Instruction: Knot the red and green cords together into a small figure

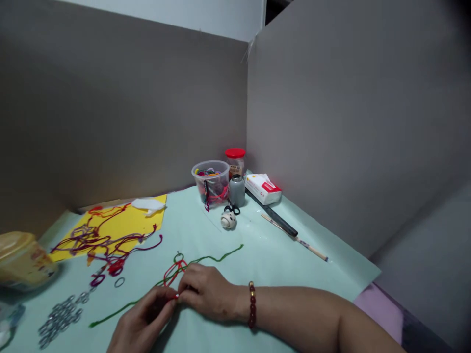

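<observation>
My left hand (pixel 145 318) pinches the end of a red cord (pixel 170 274), with a small white spot between the fingertips. Close against it, my right hand (pixel 209 292) has its fingers closed on the same red cord; its fingertips are partly hidden. The red cord loops up to a small metal ring (pixel 178 257), where it meets a green cord (pixel 217 258). That green cord stretches out to both sides on the pale green sheet, passing behind my hands. A loose ring (pixel 119 282) lies to the left, near purple-handled scissors (pixel 97 280).
Several metal rings (pixel 61 318) are piled at the lower left, below a yellow tub (pixel 24 260). Purple cords lie on yellow paper (pixel 121 223). Toward the corner stand a clear bucket (pixel 210 164), grey bottle (pixel 237 191), red-lidded jar (pixel 235 153) and tissue pack (pixel 263 189).
</observation>
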Available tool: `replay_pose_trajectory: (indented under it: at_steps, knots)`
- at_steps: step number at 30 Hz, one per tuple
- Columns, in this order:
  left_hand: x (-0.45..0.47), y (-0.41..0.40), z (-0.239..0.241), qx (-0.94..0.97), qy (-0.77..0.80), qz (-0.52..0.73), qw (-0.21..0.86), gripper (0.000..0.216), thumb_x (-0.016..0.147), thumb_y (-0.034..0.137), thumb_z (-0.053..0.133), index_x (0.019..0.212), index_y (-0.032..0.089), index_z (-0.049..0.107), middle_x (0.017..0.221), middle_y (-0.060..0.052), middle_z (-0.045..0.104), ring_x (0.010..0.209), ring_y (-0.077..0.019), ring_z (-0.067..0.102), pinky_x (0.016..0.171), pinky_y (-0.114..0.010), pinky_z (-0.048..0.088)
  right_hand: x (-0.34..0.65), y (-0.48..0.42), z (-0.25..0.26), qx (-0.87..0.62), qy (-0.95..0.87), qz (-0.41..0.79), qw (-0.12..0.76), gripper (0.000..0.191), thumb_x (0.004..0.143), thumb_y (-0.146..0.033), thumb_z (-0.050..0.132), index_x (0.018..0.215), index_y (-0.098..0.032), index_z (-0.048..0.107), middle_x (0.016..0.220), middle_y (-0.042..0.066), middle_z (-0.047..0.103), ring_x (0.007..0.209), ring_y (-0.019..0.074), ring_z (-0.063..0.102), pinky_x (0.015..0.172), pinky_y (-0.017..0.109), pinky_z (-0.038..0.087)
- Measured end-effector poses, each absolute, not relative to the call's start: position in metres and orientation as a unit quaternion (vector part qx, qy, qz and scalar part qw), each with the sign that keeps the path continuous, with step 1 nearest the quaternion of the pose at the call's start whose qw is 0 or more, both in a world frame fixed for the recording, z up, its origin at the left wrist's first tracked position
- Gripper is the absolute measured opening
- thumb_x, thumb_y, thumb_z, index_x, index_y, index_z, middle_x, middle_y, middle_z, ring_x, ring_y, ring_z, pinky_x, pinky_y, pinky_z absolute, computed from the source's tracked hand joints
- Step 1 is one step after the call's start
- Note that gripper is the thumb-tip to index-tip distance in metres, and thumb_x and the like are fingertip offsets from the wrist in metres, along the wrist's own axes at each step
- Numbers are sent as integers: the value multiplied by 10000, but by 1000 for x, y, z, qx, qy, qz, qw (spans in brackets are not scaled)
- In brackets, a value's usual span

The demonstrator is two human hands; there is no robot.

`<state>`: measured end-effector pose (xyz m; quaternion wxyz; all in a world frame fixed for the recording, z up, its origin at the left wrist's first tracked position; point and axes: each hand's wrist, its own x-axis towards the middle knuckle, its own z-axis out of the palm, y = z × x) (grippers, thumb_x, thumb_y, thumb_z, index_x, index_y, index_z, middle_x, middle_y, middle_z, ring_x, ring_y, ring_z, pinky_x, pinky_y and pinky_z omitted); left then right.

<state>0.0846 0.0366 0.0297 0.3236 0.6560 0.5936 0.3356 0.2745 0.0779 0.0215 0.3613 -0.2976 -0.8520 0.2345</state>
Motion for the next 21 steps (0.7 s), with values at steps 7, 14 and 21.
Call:
replay_pose_trajectory:
  at_steps: [7, 14, 21]
  knots:
    - [89, 33, 30, 636, 573, 341, 389, 468, 697, 653, 655, 730, 187, 657, 666, -19, 640, 634, -175, 577, 597, -236, 479, 271, 78, 12, -279, -863, 226, 357, 101, 850, -239, 654, 771, -208, 600, 811, -13, 573, 792, 133, 541, 729, 221, 432]
    - [90, 32, 30, 641, 557, 371, 376, 420, 713, 594, 671, 714, 175, 643, 665, -17, 610, 649, -165, 549, 609, -233, 467, 268, 76, 7, -270, -875, 173, 364, 113, 844, -210, 626, 742, -213, 577, 764, -4, 578, 755, 150, 530, 714, 244, 436]
    - [89, 29, 36, 645, 570, 367, 353, 328, 719, 525, 661, 837, 232, 748, 840, -41, 740, 791, -227, 657, 749, -273, 525, 276, 72, 21, -278, -836, 185, 436, 69, 830, -177, 551, 860, -204, 606, 818, 32, 617, 791, 171, 555, 738, 282, 457]
